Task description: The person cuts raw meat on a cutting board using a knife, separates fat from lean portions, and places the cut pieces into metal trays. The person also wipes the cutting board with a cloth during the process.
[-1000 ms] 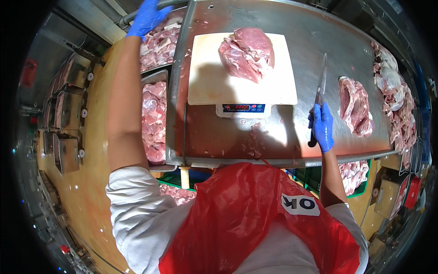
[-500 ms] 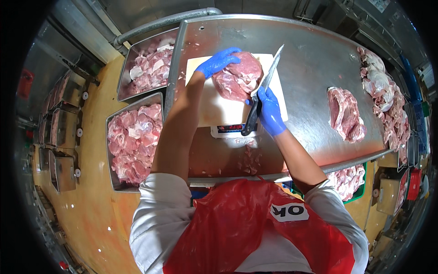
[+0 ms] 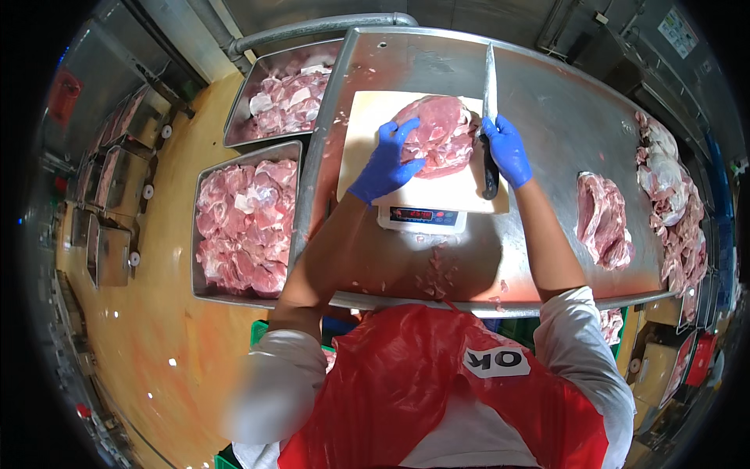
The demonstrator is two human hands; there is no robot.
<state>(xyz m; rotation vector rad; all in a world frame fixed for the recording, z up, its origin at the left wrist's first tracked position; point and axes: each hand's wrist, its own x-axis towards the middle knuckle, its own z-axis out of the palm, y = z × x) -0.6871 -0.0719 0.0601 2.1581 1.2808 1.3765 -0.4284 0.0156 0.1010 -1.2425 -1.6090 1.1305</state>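
My left hand (image 3: 384, 162), in a blue glove, lies on the left side of a boneless raw pink meat piece (image 3: 436, 134), its fingers spread against the surface. That meat sits on a white board (image 3: 355, 125) atop a small scale (image 3: 422, 221) with a red display. In my blue-gloved right hand (image 3: 508, 147) is a long knife (image 3: 491, 78) with a black handle, held upright in the picture just right of the meat, blade pointing to the far edge of the table.
A steel table (image 3: 570, 117) bears another meat slab (image 3: 601, 223) and a row of meat (image 3: 672, 195) at right. Two steel bins (image 3: 199, 289) of meat stand at left. Green crates (image 3: 258, 332) show below. Trolleys (image 3: 113, 250) line the left side on a yellow floor.
My left hand came in from the upper left onto the meat and shifted lower along it. My right hand raised the knife, then moved it right, turning it more vertical.
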